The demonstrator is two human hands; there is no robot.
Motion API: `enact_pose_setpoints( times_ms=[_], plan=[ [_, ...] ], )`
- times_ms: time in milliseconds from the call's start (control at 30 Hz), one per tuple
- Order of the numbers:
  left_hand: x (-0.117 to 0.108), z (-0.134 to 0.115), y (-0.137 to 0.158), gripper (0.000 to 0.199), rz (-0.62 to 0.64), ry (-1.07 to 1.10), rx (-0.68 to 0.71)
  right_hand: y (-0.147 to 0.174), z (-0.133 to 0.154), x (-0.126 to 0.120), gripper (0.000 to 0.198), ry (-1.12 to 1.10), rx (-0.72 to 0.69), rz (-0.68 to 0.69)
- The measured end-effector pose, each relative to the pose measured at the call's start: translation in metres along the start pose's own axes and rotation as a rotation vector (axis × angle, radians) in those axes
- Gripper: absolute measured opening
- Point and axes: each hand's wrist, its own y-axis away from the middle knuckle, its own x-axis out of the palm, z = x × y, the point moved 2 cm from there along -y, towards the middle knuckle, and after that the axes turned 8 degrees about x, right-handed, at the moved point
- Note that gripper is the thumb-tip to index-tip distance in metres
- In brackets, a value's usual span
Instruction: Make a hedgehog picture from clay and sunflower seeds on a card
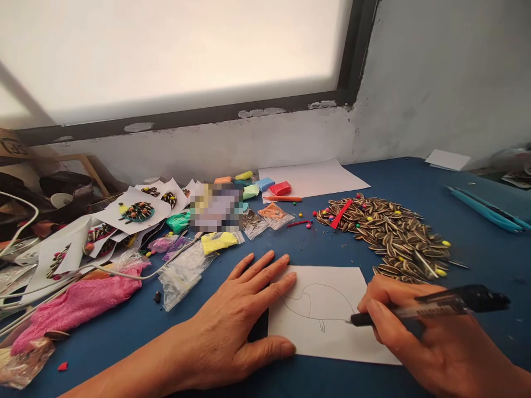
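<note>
A sheet of white paper (pixel 332 345) lies on the blue table, bearing a thin black line drawing (pixel 327 301) that looks like a rounded bird body with a small leg. My left hand (pixel 244 309) rests flat with spread fingers, its fingertips and thumb on the paper's left part. Between the thumb and fingers of my right hand (pixel 418 331) is a pen (pixel 440 307) with a clear barrel and black grip. The pen's tip touches the paper at the right end of the drawn outline.
Striped sunflower seeds (pixel 398 235) with coloured bits are heaped behind my right hand. Colourful clay packets (pixel 280 189) and plastic bags (pixel 185 276) lie beyond my left hand. Finished seed pictures (pixel 136 210), a pink cloth (pixel 83 304) and white cables are left. Blue tweezers (pixel 485 210) lie far right.
</note>
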Motion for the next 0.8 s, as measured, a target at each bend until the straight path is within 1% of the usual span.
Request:
enact_pose_setpoints(
  times_ms=[133, 300, 633, 800],
  plan=[
    [-0.0005, -0.0013, 0.0002, 0.073, 0.003, -0.008, 0.015, 0.0001, -0.0006, 0.003, 0.031, -0.007, 0.005, 0.003],
    [-0.0012, -0.0022, 0.0001, 0.075, 0.022, -0.005, 0.017, -0.0005, -0.0003, 0.0036, 0.031, -0.026, -0.006, -0.004],
    [-0.0017, -0.0035, 0.0012, 0.072, 0.049, 0.005, 0.005, -0.0012, 0.0, 0.0051, 0.03, -0.066, 0.004, 0.061],
    [-0.0017, -0.0032, 0.0008, 0.072, 0.025, 0.026, 0.017, -0.0013, -0.0012, 0.0057, 0.029, -0.045, 0.009, 0.078]
  ],
)
